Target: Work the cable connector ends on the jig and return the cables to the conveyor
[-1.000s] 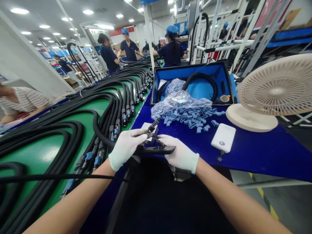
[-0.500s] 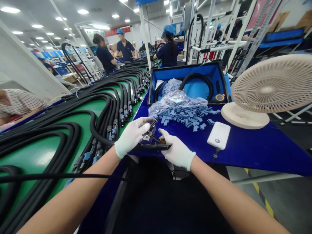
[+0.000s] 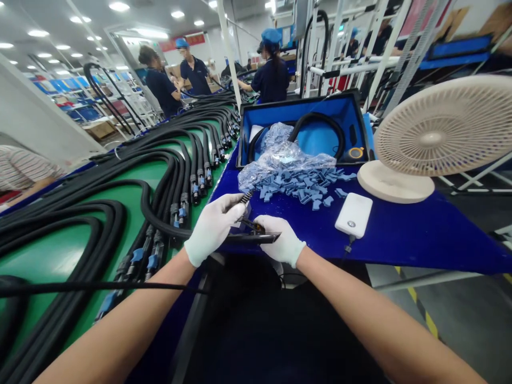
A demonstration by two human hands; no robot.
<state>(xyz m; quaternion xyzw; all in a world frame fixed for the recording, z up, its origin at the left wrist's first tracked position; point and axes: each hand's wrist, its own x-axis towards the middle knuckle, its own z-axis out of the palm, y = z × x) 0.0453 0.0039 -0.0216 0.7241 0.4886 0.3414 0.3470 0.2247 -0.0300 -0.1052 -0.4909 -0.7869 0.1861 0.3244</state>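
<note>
My left hand (image 3: 214,224), in a white glove, is closed with thumb and fingers pinching a black ribbed piece (image 3: 246,198) that sticks up past the fingertips. My right hand (image 3: 282,239), also gloved, curls round a dark piece with a brass-coloured part (image 3: 258,228); its full shape is hidden. A black bar with a slanted end (image 3: 256,238) runs level below the fingers, in front of the right palm. Behind it, between the hands, a pale block (image 3: 239,226) shows in part. Beyond my hands lies a pile of small blue clips (image 3: 298,184).
Black hoses (image 3: 160,160) with metal ends and blue clips cover the green table (image 3: 132,172) at left. A blue-lined bin (image 3: 316,143) stands behind clear plastic wrap (image 3: 284,154). At right are a white power bank (image 3: 354,215) and a fan (image 3: 436,136). Several people work farther back.
The view has shifted a little, so everything sits slightly left and higher. My right hand has turned slightly and drawn nearer the left. Both hands keep their hold.
</note>
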